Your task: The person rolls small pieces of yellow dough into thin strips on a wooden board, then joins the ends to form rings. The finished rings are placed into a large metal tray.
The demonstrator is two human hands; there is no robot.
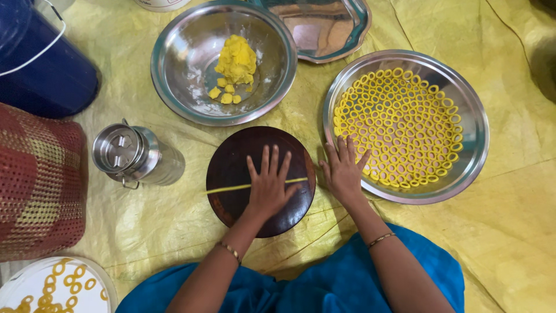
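Left hand (269, 184) lay flat, fingers spread, on a thin yellow dough rope (229, 188) across the round board (231, 162). Right hand (343, 171), open, touched the tray (476, 139) at three o'clock. Probably soft, easily torn; best lifted by both ends.

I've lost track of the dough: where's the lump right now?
In the head view, the yellow dough lump sits in the steel bowl, upper centre, just beyond the round dark board.
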